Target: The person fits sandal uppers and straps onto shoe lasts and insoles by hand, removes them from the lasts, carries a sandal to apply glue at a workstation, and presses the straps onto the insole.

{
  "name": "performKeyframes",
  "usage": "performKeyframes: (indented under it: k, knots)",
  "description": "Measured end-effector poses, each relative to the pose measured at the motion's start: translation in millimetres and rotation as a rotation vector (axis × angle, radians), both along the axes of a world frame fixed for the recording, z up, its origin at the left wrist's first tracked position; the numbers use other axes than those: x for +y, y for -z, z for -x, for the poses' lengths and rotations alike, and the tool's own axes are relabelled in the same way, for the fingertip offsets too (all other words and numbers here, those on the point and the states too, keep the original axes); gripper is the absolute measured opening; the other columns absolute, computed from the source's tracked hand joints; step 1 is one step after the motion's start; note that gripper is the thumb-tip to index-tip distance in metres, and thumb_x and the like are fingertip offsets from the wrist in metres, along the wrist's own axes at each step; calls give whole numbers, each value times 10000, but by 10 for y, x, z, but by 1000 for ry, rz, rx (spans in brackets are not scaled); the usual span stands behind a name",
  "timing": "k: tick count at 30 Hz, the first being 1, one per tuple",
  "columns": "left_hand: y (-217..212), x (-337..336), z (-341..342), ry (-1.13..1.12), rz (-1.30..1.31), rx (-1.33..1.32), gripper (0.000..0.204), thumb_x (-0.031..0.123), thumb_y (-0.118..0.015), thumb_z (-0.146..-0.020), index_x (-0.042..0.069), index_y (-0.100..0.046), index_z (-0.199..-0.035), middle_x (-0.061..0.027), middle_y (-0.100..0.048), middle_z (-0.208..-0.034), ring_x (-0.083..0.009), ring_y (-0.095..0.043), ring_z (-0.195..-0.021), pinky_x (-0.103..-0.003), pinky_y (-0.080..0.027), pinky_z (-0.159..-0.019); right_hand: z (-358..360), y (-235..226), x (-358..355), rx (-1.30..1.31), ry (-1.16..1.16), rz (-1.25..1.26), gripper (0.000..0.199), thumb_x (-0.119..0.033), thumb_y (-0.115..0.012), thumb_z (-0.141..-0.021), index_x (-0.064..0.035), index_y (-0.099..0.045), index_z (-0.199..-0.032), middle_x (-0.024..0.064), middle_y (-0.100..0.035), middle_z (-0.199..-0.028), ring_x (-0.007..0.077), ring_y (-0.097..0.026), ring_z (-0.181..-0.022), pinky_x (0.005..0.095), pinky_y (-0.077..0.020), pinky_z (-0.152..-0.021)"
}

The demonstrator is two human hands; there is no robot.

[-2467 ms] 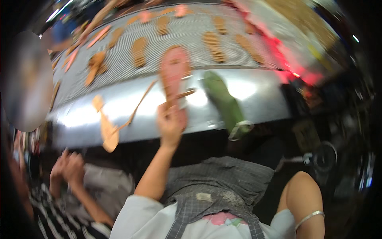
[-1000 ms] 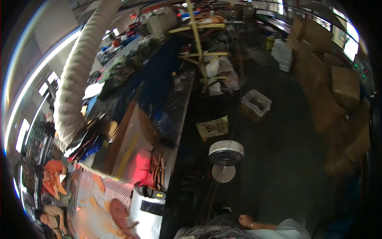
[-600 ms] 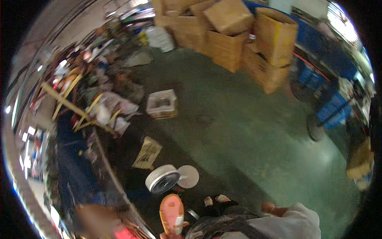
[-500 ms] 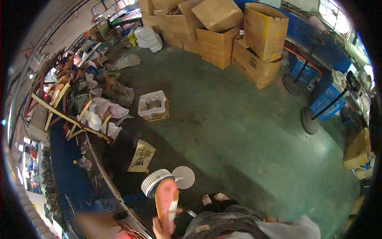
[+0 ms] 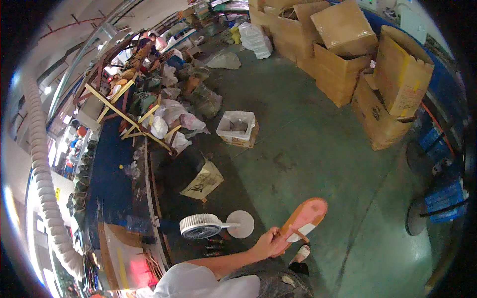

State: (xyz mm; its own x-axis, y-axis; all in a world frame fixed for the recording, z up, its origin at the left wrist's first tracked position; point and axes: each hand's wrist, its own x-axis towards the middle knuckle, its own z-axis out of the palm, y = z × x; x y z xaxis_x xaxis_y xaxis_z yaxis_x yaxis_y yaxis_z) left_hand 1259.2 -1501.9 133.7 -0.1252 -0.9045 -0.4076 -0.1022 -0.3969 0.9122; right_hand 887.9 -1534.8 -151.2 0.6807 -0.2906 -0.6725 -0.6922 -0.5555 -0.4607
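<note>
My left hand (image 5: 271, 242) is closed round one end of a flat sandal (image 5: 307, 218), held out over the floor to the right of my left forearm. The sandal has a salmon-pink footbed, a white patch and a narrow tan strap near its middle. A white sleeve covers my upper left arm. My right hand is not visible. Left of the sandal is a small white fan (image 5: 200, 226) with a round base (image 5: 240, 224). Beyond the sandal's strap, one of my feet (image 5: 301, 253) shows in light footwear.
A blue conveyor belt (image 5: 117, 179) runs along the left, with a wooden frame (image 5: 126, 119) and bagged items beyond. A lined box (image 5: 237, 128) and a cardboard piece (image 5: 202, 180) lie ahead. Large cartons (image 5: 338, 74) are stacked far right, near blue crates (image 5: 444, 201) and black stands.
The sandal has moved right, away from in front of the fan, and turned to point up and right. My left forearm now reaches across. The view has swung left.
</note>
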Motion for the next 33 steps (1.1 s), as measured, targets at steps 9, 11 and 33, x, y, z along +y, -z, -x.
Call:
performKeyframes:
  k: [9,11,33]
  knots:
    - [-338,-798,531,-201,-395,151,478,255,-675,-878,-34,-413,-1155,-126,-633,-932,-187,-655,-779,-318,-545,-694,543,356,-1483,-179,-98,-18,292,-241,-498,-905,-58,-658,-1067,142,-633,-1126,265,-595,-1055,477,-475,-834]
    - [-355,-1270,562,-236,-416,204,482,219,-689,-863,-40,-419,-1166,-130,-634,-951,-180,-656,-799,-322,-549,-710,605,389,-1871,-211,-71,-8,296,-241,-489,-908,-57,-656,-1070,145,-630,-1134,267,-592,-1063,477,-472,-841]
    - [-1299,-3524,3921,1151,-22,147,466,69,-560,-907,64,-364,-1330,-98,-594,-949,-190,-613,-761,-318,-532,-592,-2368,-686,2150,44,2396,375,352,-240,-394,-943,-43,-637,-1104,177,-600,-1218,287,-561,-1146,478,-443,-908]
